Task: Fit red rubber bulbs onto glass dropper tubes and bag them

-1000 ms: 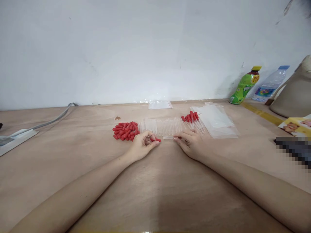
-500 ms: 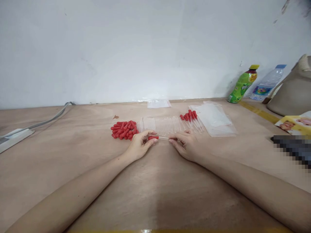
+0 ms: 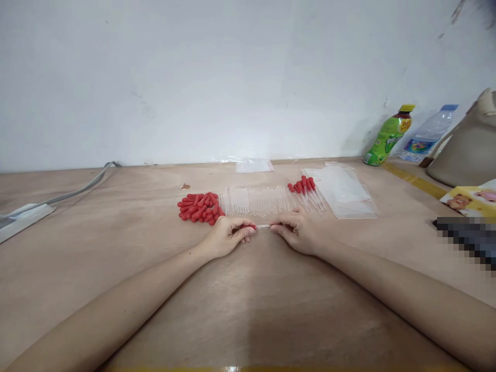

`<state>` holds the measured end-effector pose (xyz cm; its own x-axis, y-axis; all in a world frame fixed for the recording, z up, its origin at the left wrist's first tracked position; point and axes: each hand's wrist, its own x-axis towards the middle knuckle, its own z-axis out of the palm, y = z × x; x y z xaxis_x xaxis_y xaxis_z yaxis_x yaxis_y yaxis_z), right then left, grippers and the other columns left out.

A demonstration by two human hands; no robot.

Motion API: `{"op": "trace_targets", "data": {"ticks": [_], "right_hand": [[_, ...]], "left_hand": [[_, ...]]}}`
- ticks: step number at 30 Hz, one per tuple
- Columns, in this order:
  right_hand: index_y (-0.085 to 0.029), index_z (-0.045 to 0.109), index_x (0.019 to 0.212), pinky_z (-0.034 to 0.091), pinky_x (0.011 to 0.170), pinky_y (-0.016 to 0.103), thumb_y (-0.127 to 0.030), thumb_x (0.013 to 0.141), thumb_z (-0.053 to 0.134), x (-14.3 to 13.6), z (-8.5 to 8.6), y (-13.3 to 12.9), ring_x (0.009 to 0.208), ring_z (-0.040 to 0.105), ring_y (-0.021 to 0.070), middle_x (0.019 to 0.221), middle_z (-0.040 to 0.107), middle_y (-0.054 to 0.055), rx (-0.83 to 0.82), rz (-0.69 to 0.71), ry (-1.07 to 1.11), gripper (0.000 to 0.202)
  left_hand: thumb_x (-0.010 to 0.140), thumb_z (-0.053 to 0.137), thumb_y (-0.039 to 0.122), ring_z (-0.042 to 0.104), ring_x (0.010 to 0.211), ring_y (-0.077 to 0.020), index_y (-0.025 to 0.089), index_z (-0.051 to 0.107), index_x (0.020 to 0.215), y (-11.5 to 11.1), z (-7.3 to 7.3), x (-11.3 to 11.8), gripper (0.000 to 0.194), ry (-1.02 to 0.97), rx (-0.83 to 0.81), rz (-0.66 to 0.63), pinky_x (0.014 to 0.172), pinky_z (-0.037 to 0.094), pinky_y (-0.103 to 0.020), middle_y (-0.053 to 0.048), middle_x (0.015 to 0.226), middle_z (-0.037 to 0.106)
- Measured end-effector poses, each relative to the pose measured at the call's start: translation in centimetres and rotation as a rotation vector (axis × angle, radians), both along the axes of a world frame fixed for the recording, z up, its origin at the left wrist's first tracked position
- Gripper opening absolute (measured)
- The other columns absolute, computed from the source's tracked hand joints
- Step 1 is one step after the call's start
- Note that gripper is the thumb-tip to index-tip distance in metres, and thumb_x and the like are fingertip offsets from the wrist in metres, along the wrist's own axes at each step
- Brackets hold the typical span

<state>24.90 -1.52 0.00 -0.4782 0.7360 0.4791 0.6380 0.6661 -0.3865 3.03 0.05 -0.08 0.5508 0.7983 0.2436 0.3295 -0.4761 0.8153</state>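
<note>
My left hand [image 3: 231, 236] pinches a red rubber dropper bulb [image 3: 248, 227] between thumb and fingers. From its mouth a clear dropper tube [image 3: 264, 226] runs across to my right hand [image 3: 293, 231], whose thumb and fingers are closed on the tube's other end. The tube meets the bulb; how far it sits inside is hidden. Left of my left hand lies a pile of red bulbs [image 3: 198, 207]. Just beyond both hands is a row of clear tubes [image 3: 253, 200]. Several droppers with red bulbs on them [image 3: 305, 190] rest beyond my right hand.
Clear plastic bags [image 3: 343, 188] lie at the right, and a small bag [image 3: 253, 166] by the wall. A green bottle [image 3: 387, 137], a water bottle [image 3: 426, 137] and a beige bag [image 3: 461, 150] stand far right. A grey cable [image 3: 89, 185] crosses the left side.
My left hand has shifted slightly toward me and right, its fingers now closed further over the bulb. Less bare tube shows between the hands.
</note>
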Motion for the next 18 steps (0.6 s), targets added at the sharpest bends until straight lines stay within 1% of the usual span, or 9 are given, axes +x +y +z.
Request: {"op": "trace_targets", "data": {"ticks": [5,11,13,15,18], "right_hand": [[-0.021,0.064,0.081,0.028,0.073,0.031,-0.025,0.086,0.045,0.03,0.14,-0.10,0.062,0.055,0.0114,0.074,0.067,0.000,0.103,-0.053,-0.119,0.020],[-0.020,0.065,0.079,0.025,0.068,0.030,-0.023,0.085,0.045,-0.07,0.26,-0.49,0.060,0.055,0.0121,0.073,0.068,0.001,0.212,-0.061,-0.175,0.021],[-0.020,0.065,0.079,0.025,0.069,0.030,-0.023,0.085,0.045,0.00,0.27,-0.54,0.060,0.054,0.0117,0.072,0.067,0.000,0.214,-0.050,-0.173,0.021],[-0.020,0.064,0.080,0.026,0.071,0.030,-0.023,0.086,0.044,0.11,0.21,-0.52,0.060,0.054,0.0112,0.071,0.067,0.000,0.181,-0.015,-0.160,0.022],[-0.020,0.063,0.080,0.027,0.072,0.030,-0.025,0.087,0.041,0.15,0.10,-0.45,0.057,0.052,0.0107,0.069,0.066,0.000,0.122,0.029,-0.141,0.024]], "left_hand": [[0.081,0.052,0.030,0.058,0.052,-0.0103,0.014,0.064,0.084,-0.26,0.26,0.10,0.020,0.063,0.083,0.045,0.051,0.047,-0.020,-0.001,0.057,0.060],[0.080,0.054,0.031,0.059,0.053,-0.0104,0.015,0.065,0.083,-0.35,0.40,0.13,0.020,0.093,0.166,0.056,0.053,0.046,-0.020,-0.001,0.061,0.062],[0.080,0.055,0.032,0.058,0.052,-0.0105,0.015,0.066,0.084,-0.40,0.41,0.10,0.021,0.114,0.191,0.052,0.053,0.045,-0.020,-0.001,0.061,0.063],[0.080,0.055,0.032,0.058,0.054,-0.0108,0.015,0.066,0.084,-0.43,0.37,0.06,0.021,0.133,0.235,0.049,0.054,0.045,-0.021,-0.002,0.065,0.065],[0.080,0.055,0.031,0.060,0.062,-0.0123,0.016,0.066,0.084,-0.48,0.32,0.03,0.019,0.150,0.301,0.037,0.058,0.045,-0.022,-0.004,0.073,0.067]]}}
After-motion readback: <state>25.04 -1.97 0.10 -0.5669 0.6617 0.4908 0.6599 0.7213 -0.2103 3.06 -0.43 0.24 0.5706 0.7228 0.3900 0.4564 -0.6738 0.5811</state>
